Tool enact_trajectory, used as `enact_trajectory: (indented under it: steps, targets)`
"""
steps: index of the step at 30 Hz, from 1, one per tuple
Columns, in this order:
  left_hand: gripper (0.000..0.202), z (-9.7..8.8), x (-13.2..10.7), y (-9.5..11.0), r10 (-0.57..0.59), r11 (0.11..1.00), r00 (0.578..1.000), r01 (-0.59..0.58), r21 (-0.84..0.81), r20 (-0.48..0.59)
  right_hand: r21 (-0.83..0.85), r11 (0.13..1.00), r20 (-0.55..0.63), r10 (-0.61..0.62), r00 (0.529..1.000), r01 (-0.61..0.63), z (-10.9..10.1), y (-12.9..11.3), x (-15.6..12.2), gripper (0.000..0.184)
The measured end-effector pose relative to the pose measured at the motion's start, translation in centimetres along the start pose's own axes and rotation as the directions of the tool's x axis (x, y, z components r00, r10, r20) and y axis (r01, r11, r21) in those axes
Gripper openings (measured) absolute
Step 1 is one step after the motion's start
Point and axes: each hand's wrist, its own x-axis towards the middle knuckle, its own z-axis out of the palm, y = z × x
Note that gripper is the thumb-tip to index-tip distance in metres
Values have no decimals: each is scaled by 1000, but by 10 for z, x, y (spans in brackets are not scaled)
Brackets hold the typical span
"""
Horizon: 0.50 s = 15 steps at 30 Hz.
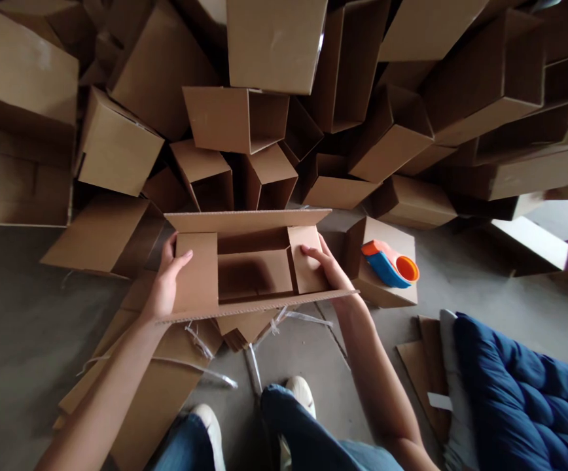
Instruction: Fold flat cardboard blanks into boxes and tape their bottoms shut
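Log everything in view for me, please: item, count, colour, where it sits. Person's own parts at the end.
Open carton: one, brown, between the hands
Piled boxes: many, overlapping too much to count, brown, across the top
Supporting box: one, brown, right of the carton
Plastic tool, likely a tape dispenser: one, orange and blue, on that box
Flattened cardboard: several sheets, brown, lower left
Straps: several, whitish, below the carton
Cushion: one, dark blue, lower right
Floor: one, grey, underneath
Jeans: one pair, blue, bottom
Shoes: two, off-white, bottom
Left hand: one, carton's left end
Right hand: one, carton's right end
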Motion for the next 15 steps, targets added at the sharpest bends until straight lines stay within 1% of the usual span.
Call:
enact_trajectory:
  steps: [3, 6, 8, 11, 15]
  targets:
    - [63, -2, 14, -8, 7, 1000, 1000, -7, -14, -18, 25, 1000, 26, 0, 1000, 0, 1, 4, 10, 75]
    - [60, -16, 32, -24, -49, 999, 999, 49, 1, -13, 92, 996, 99, -5, 995, -4, 5, 11, 21, 74]
    - [57, -26, 41, -34, -70, 998, 997, 70, 9, 23, 116, 993, 131, -18, 991, 2, 7, 15, 26, 74]
    - [55, -35, 46, -42, -29, 999, 998, 30, -22, 50, 104, 994, 134, -26, 991, 12, 7, 18, 27, 75]
    - [56, -33, 44, -47, -11, 996, 999, 14, -86, 35, 76, 996, 118, -45, 992, 37, 4, 23, 27, 75]
